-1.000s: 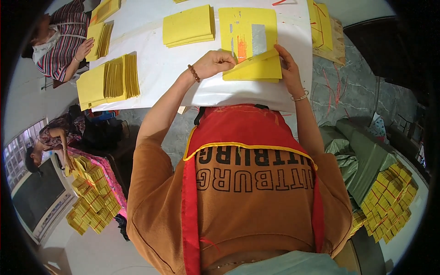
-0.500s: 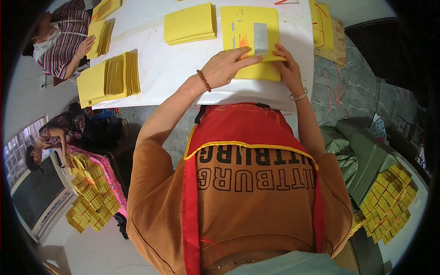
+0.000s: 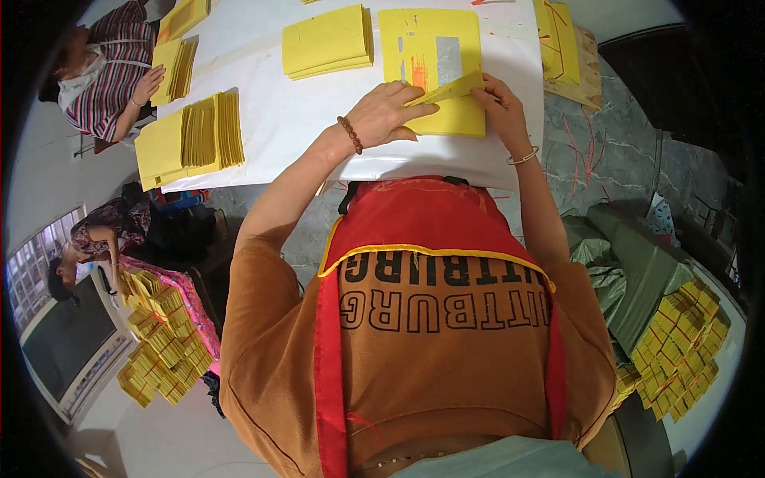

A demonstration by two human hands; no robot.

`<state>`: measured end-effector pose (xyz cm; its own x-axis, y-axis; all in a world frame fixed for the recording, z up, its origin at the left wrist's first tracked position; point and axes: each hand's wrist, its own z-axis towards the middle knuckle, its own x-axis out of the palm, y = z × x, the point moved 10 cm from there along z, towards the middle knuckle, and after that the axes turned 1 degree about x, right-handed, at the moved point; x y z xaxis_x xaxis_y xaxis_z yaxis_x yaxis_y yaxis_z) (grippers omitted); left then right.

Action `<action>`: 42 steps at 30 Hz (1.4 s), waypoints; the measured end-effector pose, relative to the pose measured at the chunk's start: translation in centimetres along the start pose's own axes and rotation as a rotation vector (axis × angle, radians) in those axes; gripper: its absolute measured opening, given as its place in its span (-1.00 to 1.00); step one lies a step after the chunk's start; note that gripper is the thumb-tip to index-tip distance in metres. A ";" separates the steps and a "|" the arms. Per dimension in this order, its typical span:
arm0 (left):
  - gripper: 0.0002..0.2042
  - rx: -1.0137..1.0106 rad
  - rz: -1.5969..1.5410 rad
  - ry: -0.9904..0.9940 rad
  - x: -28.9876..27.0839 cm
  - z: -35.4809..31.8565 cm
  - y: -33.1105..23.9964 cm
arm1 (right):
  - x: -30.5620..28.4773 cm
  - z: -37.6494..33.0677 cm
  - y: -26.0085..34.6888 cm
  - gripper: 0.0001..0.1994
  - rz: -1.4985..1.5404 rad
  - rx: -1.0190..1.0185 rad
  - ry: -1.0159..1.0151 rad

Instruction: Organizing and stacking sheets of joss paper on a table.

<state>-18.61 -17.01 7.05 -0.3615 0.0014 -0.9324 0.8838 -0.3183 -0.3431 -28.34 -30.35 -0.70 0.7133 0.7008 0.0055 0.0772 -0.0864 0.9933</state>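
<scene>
In front of me lies a stack of yellow paper (image 3: 450, 119) whose top sheet (image 3: 390, 60) bears a silver foil rectangle (image 3: 449, 62) and an orange-red mark. The near edge of that sheet is lifted and folded over in a slanting strip. My right hand (image 3: 500, 105) pinches the strip at its right end. Across its left end stretch the fingers of my left hand (image 3: 384, 114), apart and resting on the paper. Just to the left is another pile of yellow paper (image 3: 327, 40), touched by neither hand.
The white-covered table (image 3: 275, 119) carries a fanned yellow stack (image 3: 187, 131) at its left. A person in stripes (image 3: 111, 68) rests a hand on yellow paper there; another person (image 3: 107, 231) is near tied bundles (image 3: 163, 342). More bundles (image 3: 677, 350) lie at right; red strings (image 3: 588, 151) lie on the floor.
The near edge of the top sheet has risen and folded away from me into a slanting strip. My left hand has shifted slightly left and its fingers have drawn back from the foil.
</scene>
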 end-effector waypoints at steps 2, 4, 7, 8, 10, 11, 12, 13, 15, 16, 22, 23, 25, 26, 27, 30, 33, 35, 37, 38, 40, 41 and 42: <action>-0.40 0.005 -0.035 0.011 -0.1 0.1 0.3 | 0.0 0.0 -0.1 -0.66 0.027 -0.003 0.012; -0.39 0.006 -0.068 0.020 0.0 0.0 0.5 | 0.0 0.1 -0.2 -0.66 0.035 0.017 0.021; -0.37 0.016 -0.060 0.028 -0.1 0.1 0.3 | -0.1 0.1 -0.6 -0.64 0.033 0.022 0.027; -0.37 0.030 -0.032 0.030 -0.2 0.1 -0.1 | -0.2 0.2 -0.6 -0.64 0.021 0.006 0.028; -0.37 0.041 -0.004 0.031 -0.2 0.0 -0.5 | -0.1 0.2 -0.6 -0.65 0.024 -0.009 0.023; -0.36 0.031 0.007 0.038 0.0 -0.1 -0.3 | -0.2 0.1 -0.5 -0.65 0.026 -0.024 0.017; -0.36 0.019 0.018 0.045 0.2 -0.2 -0.1 | -0.1 0.1 -0.3 -0.65 0.026 -0.023 0.018; -0.36 0.018 0.018 0.045 0.2 -0.2 0.0 | -0.1 0.1 -0.2 -0.67 0.013 -0.014 0.023; -0.44 0.038 -0.040 0.013 -0.3 -0.1 0.3 | 0.0 0.0 0.0 -0.69 0.000 -0.006 0.028; -0.44 0.038 -0.040 0.013 -0.4 -0.1 0.5 | 0.0 0.0 -0.1 -0.69 0.020 0.013 0.033; -0.72 -0.037 -0.308 -0.145 -2.0 -0.2 2.3 | -0.7 0.1 -0.8 -0.68 0.095 0.000 0.062; -0.76 -0.146 -0.344 -0.164 -2.0 -0.3 3.4 | -0.7 0.1 -0.8 -0.68 0.124 -0.012 0.081; -0.81 -0.256 -0.379 -0.182 -2.0 -0.4 4.2 | -0.4 -0.3 -0.4 -0.68 0.018 -0.003 0.077; -0.80 -0.318 -0.410 -0.214 -1.9 -0.6 4.6 | -0.1 -0.4 -0.3 -0.69 -0.087 0.007 0.073; -0.80 -0.379 -0.441 -0.246 -1.9 -0.9 5.0 | 0.2 -0.4 -0.2 -0.69 -0.088 0.007 0.072; -0.67 -0.355 -0.586 -0.297 -1.7 -1.2 4.8 | 0.3 -0.2 0.1 -0.73 -0.186 -0.050 0.020; -0.54 -0.335 -0.456 -0.361 -3.1 -1.7 4.2 | -0.1 -0.1 0.2 -0.77 -0.064 -0.193 -0.003; -0.49 -0.295 -0.315 -0.379 -3.4 -1.8 4.6 | 0.1 0.0 -0.1 -0.81 -0.014 -0.115 0.004; -0.51 -0.278 -0.135 -0.385 -2.5 -1.9 5.3 | 0.2 0.1 -0.1 -0.80 -0.007 -0.116 0.020; -0.51 -0.283 -0.133 -0.390 -1.6 -2.1 5.8 | 0.2 0.1 -0.2 -0.79 0.000 -0.117 0.031; -0.58 -0.297 0.065 -0.307 -0.3 -1.6 5.9 | 0.1 0.0 0.1 -0.77 -0.034 -0.176 0.043; -0.61 -0.309 0.083 -0.341 -0.3 -1.9 6.0 | 0.1 -0.1 0.6 -0.75 -0.066 -0.234 0.050; -0.61 -0.308 0.083 -0.344 -0.5 -1.8 5.8 | 0.1 -0.1 0.7 -0.75 -0.068 -0.235 0.050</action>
<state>-12.75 -17.17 5.31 -0.3173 -0.3428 -0.8842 0.9422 -0.0077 -0.3351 -28.30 -30.32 0.03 0.6762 0.7341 -0.0620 -0.0446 0.1249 0.9912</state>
